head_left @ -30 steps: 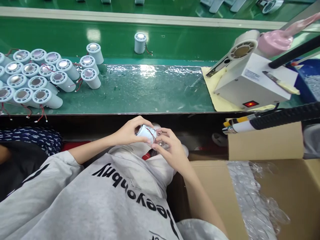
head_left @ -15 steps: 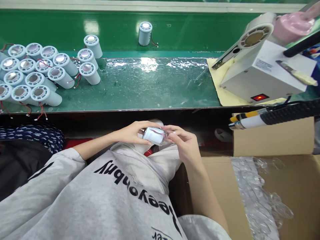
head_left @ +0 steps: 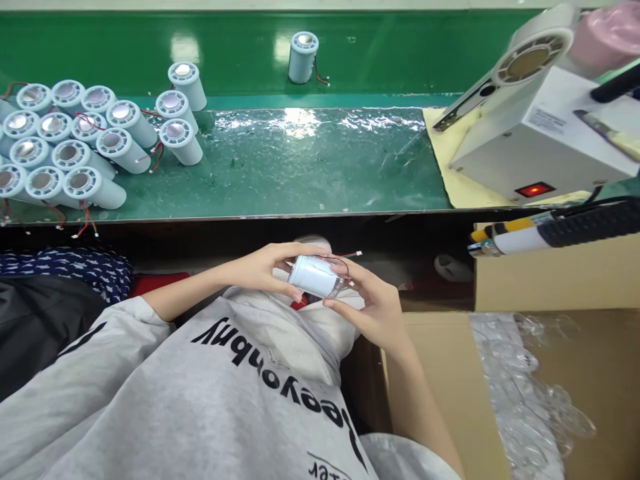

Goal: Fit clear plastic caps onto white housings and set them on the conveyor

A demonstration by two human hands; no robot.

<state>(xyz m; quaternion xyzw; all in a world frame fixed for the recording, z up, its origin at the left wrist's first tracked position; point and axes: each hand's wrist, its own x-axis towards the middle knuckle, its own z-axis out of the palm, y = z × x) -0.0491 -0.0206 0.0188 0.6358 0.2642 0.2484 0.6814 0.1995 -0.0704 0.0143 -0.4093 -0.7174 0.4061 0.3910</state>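
Observation:
Above my lap, a light-blue plastic cylinder (head_left: pixel 315 276) lies on its side between both hands. My left hand (head_left: pixel 265 268) grips its left end, thumb below and fingers over the top. Around the right end are the fingers of my right hand (head_left: pixel 367 297), thumb underneath. A clear plastic piece (head_left: pixel 339 288) shows at that right end; how far it covers the cylinder I cannot tell. Thin red and black wires (head_left: pixel 345 257) with small white connectors run along the cylinder and stick out past my right fingers.
Several similar cylinders (head_left: pixel 65 153) stand grouped at the left of the green bench (head_left: pixel 280 180), and one more cylinder (head_left: pixel 303 59) stands farther back. On the right sit a white machine with a lit red switch (head_left: pixel 535 190) and a pen-like tool (head_left: pixel 525 240). Below, a cardboard box (head_left: pixel 440 360) holds clear plastic pieces (head_left: pixel 525 380).
The wires and connectors now stick out beyond the cylinder's right end. My right fingers have moved from pinching at the wires to spreading around that end. The view has shifted slightly.

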